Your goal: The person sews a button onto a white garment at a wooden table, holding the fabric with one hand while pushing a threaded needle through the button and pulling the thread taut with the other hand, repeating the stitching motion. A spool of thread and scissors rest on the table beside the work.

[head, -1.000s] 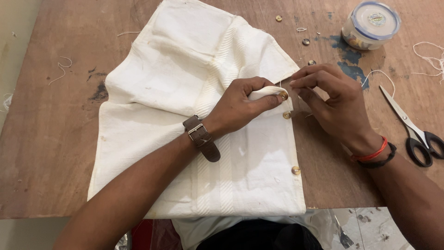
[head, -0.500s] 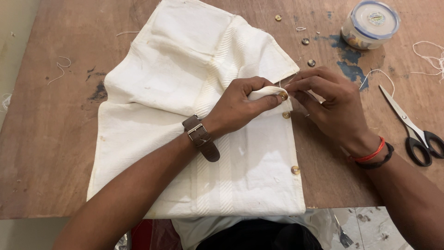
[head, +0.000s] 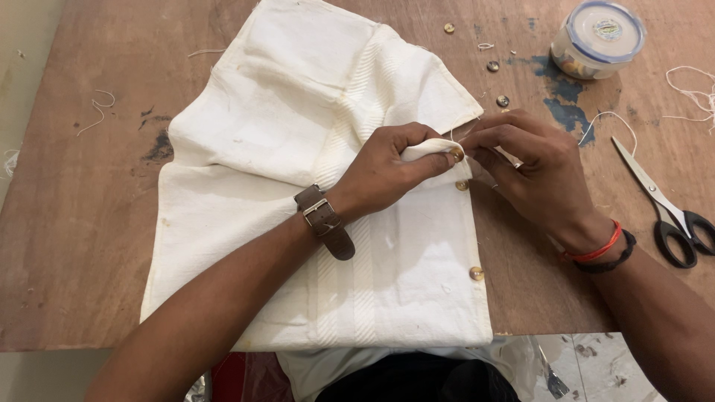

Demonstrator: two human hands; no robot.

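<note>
I judge I'm mid-stitch on a button: my left hand is clamped on the folded edge of the white shirt spread over the tabletop, while my right hand pinches closed just beside it. Next calls for a steady, short pull, with the fold kept pinched firm.

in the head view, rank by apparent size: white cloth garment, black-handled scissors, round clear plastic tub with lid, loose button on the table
1. white cloth garment
2. black-handled scissors
3. round clear plastic tub, close to the scissors in looks
4. loose button
</note>
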